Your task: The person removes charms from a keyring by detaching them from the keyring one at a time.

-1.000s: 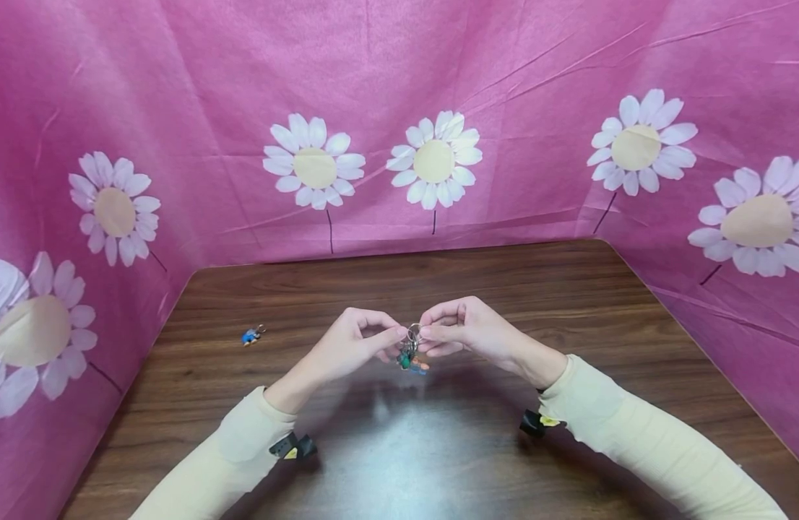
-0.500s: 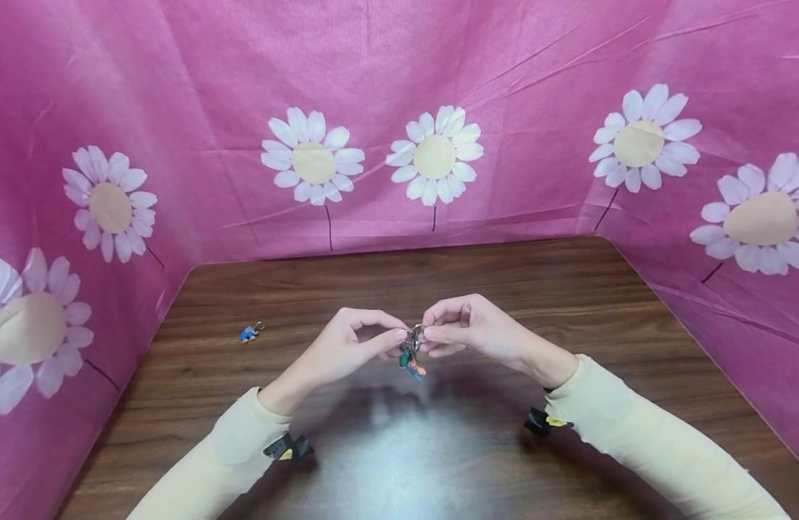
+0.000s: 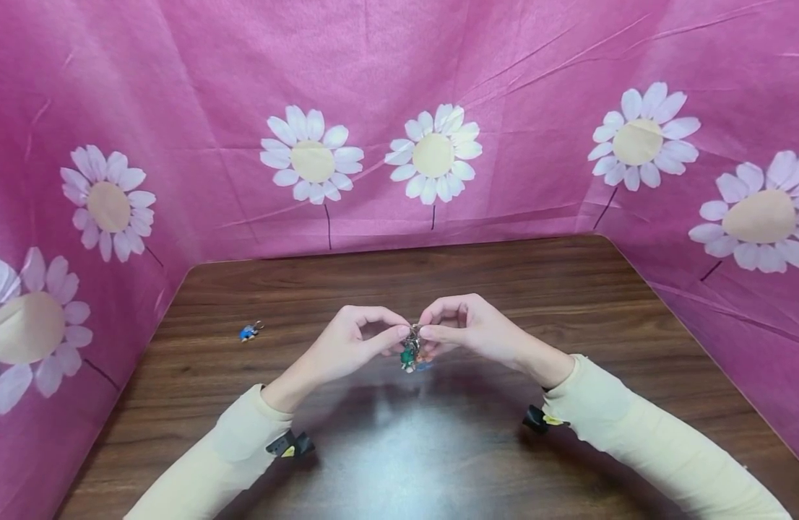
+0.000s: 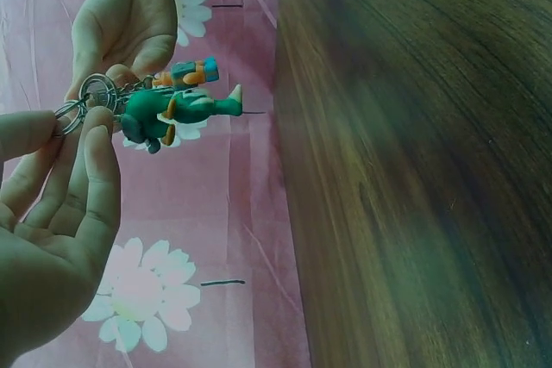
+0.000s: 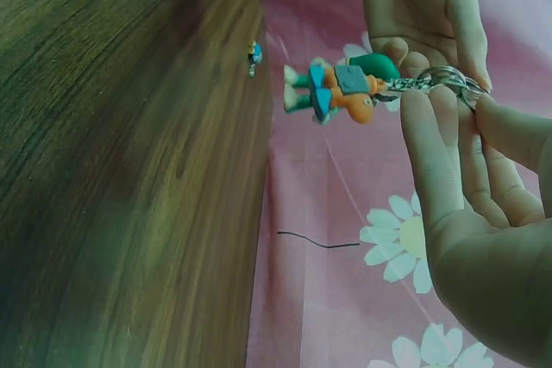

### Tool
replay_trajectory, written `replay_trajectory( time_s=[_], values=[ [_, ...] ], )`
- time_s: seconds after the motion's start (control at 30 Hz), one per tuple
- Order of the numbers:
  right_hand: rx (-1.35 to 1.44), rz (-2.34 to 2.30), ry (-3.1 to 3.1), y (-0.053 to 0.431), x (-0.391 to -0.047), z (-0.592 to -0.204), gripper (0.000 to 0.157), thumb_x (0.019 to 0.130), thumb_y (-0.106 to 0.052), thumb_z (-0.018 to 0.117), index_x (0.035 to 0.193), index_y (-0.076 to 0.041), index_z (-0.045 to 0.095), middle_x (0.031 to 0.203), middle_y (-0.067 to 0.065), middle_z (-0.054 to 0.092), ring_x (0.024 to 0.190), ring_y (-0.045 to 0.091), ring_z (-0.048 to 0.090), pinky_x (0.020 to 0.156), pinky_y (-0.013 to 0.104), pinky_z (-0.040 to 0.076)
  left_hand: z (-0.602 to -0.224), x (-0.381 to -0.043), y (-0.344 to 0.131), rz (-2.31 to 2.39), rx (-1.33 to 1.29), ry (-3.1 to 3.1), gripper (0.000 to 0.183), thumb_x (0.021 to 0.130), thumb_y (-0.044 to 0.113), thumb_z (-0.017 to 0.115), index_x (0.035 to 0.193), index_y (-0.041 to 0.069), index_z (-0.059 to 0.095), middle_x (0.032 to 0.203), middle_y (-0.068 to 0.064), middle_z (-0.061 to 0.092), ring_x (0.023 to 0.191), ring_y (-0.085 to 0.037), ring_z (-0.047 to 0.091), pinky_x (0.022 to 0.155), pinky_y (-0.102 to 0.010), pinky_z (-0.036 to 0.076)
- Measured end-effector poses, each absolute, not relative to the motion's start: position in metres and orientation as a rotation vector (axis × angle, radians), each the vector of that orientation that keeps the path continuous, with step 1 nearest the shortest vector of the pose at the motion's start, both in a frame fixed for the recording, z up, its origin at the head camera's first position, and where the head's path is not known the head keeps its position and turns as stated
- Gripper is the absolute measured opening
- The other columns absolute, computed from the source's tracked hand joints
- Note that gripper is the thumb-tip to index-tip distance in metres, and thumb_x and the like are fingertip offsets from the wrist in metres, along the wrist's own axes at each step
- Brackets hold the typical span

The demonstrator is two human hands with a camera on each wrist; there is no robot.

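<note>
Over the middle of the table, my left hand (image 3: 347, 347) and right hand (image 3: 480, 336) meet at a cluster of metal key rings (image 4: 97, 92). Thumb and fingers of each hand pinch the rings. A green figure keychain (image 4: 177, 109) hangs from them by a short chain. Beside it dangles an orange and blue figure keychain (image 5: 349, 88), partly behind the green one in the head view. Which ring belongs to which figure I cannot tell. A blue figure keychain (image 3: 249, 332) with its own ring lies on the table, left of my left hand.
The brown wooden table (image 3: 536, 282) is bordered at the back and sides by a pink cloth (image 3: 373, 65) printed with white daisies. Each sleeved wrist carries a small black camera (image 3: 290, 445).
The rings and figures have turned between my fingers; the green figure now hangs in front of the orange one. Both hands have shifted only slightly. The blue keychain has stayed on the table.
</note>
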State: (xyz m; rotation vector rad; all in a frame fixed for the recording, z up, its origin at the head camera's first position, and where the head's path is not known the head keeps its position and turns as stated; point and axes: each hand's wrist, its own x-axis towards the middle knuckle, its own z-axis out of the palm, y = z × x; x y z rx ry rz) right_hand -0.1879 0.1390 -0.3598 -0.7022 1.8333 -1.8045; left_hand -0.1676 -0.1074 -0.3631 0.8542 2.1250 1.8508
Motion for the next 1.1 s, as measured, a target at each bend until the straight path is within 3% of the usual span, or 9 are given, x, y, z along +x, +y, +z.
replay_trajectory(
  time_s=[0.3,0.43,0.6,0.73,0.8,1.1],
  values=[
    [-0.736,-1.790,1.835,0.1394,-0.1875,-0.3567,0.017,0.096,-0.004,0.069,0.108,0.008,0.064,0.098,0.020,0.071,0.084,0.027,0.073,0.082,0.052,0.059,-0.3633,-0.1673,-0.1081,1.841,0.847,2.167,0.013,0.100,0.009,0.066,0.107,0.001,0.074,0.093,-0.012,0.075,0.080,-0.035,0.071,0.073,-0.052,0.060],
    [-0.760,-1.799,1.822,0.1397,-0.1879,-0.3556,0.015,0.097,-0.002,0.067,0.107,0.008,0.064,0.101,0.020,0.070,0.086,0.029,0.073,0.084,0.057,0.057,-0.3636,-0.1682,-0.1097,1.811,0.893,2.225,0.011,0.098,0.008,0.068,0.106,0.004,0.074,0.092,-0.009,0.073,0.076,-0.026,0.069,0.071,-0.042,0.061],
    [-0.737,-1.800,1.849,0.1412,-0.1893,-0.3567,0.016,0.097,-0.004,0.068,0.106,0.007,0.064,0.098,0.018,0.069,0.084,0.027,0.072,0.083,0.054,0.058,-0.3630,-0.1689,-0.1118,1.789,0.883,2.205,0.009,0.098,0.008,0.068,0.104,0.004,0.073,0.096,-0.009,0.072,0.087,-0.032,0.070,0.077,-0.033,0.060],
    [-0.703,-1.782,1.872,0.1406,-0.1891,-0.3568,0.017,0.097,-0.006,0.069,0.107,0.007,0.064,0.097,0.017,0.070,0.083,0.025,0.072,0.082,0.049,0.060,-0.3630,-0.1688,-0.1129,1.786,0.881,2.121,0.010,0.100,0.008,0.065,0.104,0.000,0.070,0.100,-0.013,0.072,0.094,-0.029,0.071,0.084,-0.036,0.059],
    [-0.695,-1.775,1.881,0.1397,-0.1888,-0.3568,0.017,0.097,-0.006,0.069,0.107,0.007,0.065,0.097,0.016,0.070,0.083,0.025,0.073,0.082,0.049,0.060,-0.3625,-0.1688,-0.1133,1.762,0.900,2.117,0.011,0.101,0.010,0.063,0.103,0.001,0.070,0.100,-0.012,0.072,0.096,-0.024,0.070,0.087,-0.036,0.058],
    [-0.703,-1.757,1.906,0.1381,-0.1880,-0.3556,0.016,0.096,-0.004,0.069,0.106,0.008,0.065,0.093,0.015,0.070,0.082,0.024,0.072,0.081,0.048,0.060,-0.3635,-0.1727,-0.1162,1.688,0.920,2.103,0.019,0.106,0.016,0.055,0.102,0.004,0.069,0.098,-0.011,0.073,0.097,-0.023,0.067,0.095,-0.046,0.053]
  ],
)
